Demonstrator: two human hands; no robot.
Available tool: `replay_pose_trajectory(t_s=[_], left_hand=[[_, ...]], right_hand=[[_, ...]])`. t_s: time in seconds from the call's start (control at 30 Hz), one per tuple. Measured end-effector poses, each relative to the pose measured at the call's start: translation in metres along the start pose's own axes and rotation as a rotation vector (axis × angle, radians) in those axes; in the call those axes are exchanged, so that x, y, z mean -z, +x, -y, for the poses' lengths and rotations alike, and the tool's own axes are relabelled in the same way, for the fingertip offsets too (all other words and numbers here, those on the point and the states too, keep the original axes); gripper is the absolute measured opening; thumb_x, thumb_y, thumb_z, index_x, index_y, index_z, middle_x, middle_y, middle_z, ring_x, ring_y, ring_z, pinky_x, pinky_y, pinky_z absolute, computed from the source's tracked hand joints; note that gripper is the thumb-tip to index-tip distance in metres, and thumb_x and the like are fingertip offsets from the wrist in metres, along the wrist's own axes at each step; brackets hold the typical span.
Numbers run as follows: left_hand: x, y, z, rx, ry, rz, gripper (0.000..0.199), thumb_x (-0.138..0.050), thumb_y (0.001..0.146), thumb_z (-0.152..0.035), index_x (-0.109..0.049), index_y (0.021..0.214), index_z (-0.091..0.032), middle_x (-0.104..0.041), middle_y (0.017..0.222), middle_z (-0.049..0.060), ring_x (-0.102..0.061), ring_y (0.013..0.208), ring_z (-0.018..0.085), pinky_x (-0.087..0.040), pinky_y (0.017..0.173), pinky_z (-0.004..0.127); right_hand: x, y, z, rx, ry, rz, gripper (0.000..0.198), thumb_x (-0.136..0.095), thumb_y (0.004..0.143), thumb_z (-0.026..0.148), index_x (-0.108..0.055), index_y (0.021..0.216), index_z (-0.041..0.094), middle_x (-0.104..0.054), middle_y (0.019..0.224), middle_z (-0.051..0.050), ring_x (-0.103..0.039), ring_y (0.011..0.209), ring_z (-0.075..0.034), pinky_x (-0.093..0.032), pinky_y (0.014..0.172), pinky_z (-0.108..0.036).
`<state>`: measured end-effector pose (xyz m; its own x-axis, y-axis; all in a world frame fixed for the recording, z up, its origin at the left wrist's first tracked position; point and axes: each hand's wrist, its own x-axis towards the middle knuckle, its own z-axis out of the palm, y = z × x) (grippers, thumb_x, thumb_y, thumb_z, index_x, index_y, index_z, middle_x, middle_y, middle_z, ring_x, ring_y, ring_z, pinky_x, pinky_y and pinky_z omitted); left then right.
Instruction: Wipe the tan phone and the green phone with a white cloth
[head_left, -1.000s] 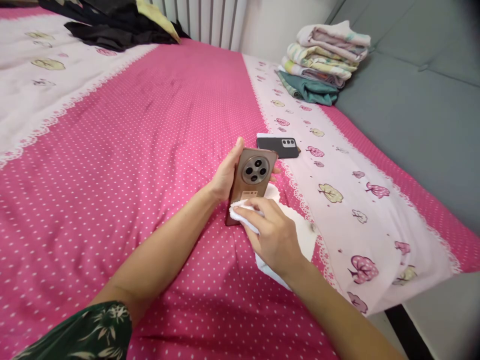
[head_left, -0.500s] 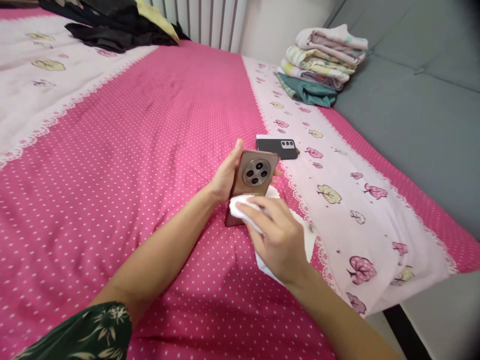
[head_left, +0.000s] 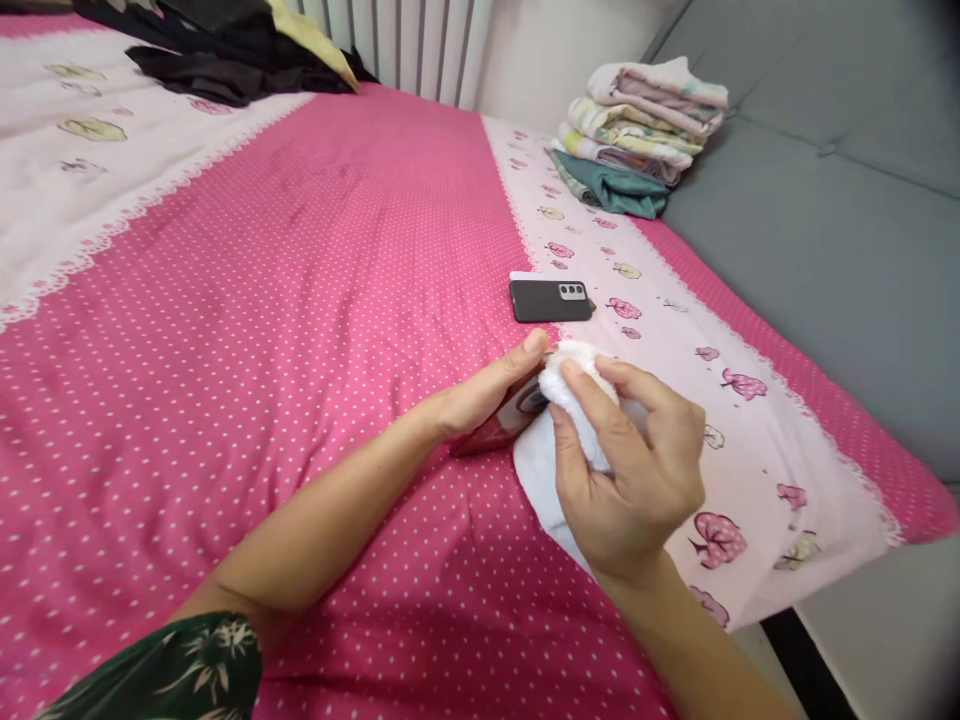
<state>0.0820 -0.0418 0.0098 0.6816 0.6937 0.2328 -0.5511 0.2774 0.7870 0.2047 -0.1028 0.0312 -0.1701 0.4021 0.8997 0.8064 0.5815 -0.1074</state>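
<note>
My left hand (head_left: 491, 388) is closed around a smartphone (head_left: 504, 422), its thumb along the near upper edge. The phone is tilted steeply, so its glossy back shows only as a narrow slant with part of the round camera ring. My right hand (head_left: 637, 460) pinches a white cloth (head_left: 581, 395) and presses it against the phone's upper end, by the cameras. More of the cloth hangs below the fingers onto the bed. The fingers of my left hand behind the phone are hidden.
A second phone in black (head_left: 536, 301) lies camera side up just beyond my hands on the pink dotted bedspread (head_left: 360, 260). Folded cloths (head_left: 637, 130) are stacked against the grey padded headboard (head_left: 825, 230). Dark clothes (head_left: 232, 65) lie at the far left.
My left hand has turned the phone from showing its back fully to a steep tilt. My right hand has moved the cloth up and right, from the phone's lower back to its upper end.
</note>
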Motion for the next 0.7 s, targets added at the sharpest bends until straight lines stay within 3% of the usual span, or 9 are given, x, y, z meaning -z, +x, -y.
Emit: replay_pose_trajectory(t_s=[0.2,0.33,0.57,0.7], left_hand=[[0.01,-0.002,-0.002,0.014,0.014,-0.056,0.075,-0.044,0.081,-0.078,-0.07,0.111,-0.015,-0.075,0.098,0.012,-0.069,0.1,0.029,-0.055,0.083,0.037],[0.017,-0.002,-0.006,0.017,0.033,-0.164,0.08,-0.038,0.081,-0.081,-0.072,0.104,-0.012,-0.074,0.098,0.014,-0.069,0.095,0.029,-0.055,0.081,0.036],[0.028,0.0,-0.015,-0.062,0.035,-0.298,0.086,-0.038,0.081,-0.08,-0.068,0.118,-0.009,-0.074,0.1,0.016,-0.07,0.086,0.025,-0.055,0.077,0.033],[0.031,-0.001,-0.019,-0.068,0.035,-0.401,0.09,-0.032,0.082,-0.082,-0.066,0.12,-0.008,-0.074,0.097,0.016,-0.071,0.081,0.023,-0.056,0.075,0.032]], right_hand=[[-0.006,-0.006,0.003,0.024,0.024,0.071,0.035,-0.068,0.086,0.011,-0.07,0.116,0.028,-0.064,0.108,-0.008,-0.063,0.097,-0.023,-0.058,0.083,-0.039],[-0.011,-0.013,0.005,0.031,0.054,0.17,0.031,-0.063,0.089,0.012,-0.07,0.114,0.03,-0.066,0.109,-0.007,-0.063,0.097,-0.021,-0.057,0.085,-0.039],[-0.021,-0.025,0.005,0.047,0.135,0.414,0.03,-0.055,0.092,0.009,-0.071,0.114,0.022,-0.069,0.108,-0.009,-0.061,0.096,-0.021,-0.055,0.081,-0.034],[-0.02,-0.028,0.003,0.049,0.191,0.646,0.032,-0.055,0.089,0.007,-0.071,0.113,0.02,-0.068,0.108,-0.008,-0.061,0.096,-0.021,-0.054,0.078,-0.032]])
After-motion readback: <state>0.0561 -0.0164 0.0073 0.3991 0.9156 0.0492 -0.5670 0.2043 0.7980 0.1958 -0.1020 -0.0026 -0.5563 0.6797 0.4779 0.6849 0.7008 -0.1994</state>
